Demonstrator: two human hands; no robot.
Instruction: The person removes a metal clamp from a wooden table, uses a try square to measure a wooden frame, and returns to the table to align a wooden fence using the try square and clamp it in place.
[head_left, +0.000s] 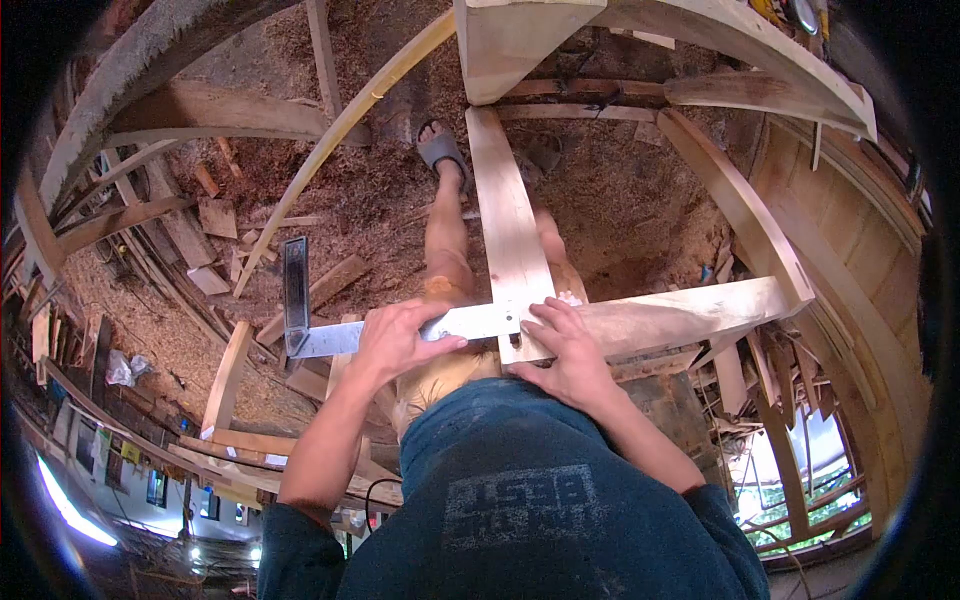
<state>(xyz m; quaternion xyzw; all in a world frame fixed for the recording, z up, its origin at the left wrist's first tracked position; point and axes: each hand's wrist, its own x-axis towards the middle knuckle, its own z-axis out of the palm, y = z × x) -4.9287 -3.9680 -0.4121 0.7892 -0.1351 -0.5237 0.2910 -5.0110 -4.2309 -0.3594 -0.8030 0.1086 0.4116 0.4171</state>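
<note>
— What's on your far left?

— The handle [296, 285] of my square [337, 340], angled off the end of its metal blade. The blade runs right, past my left hand [393, 338], which is curled round it, thumb on the near side, fingers beyond.

— And the plank [508, 220]?

— Stretched away from me between my legs, its near end in front of my lap with the blade's tip laid over it. My right hand [568, 345] is there, fingers half bent on that end; I can't fairly tell whether it grips or just rests. The beam [690, 315] lies just right of it.

— How far along?

— The plank's shaped, with a slot [516, 341] cut, and the square's across. I see no pencil line, so I'd judge marking remains.
</note>
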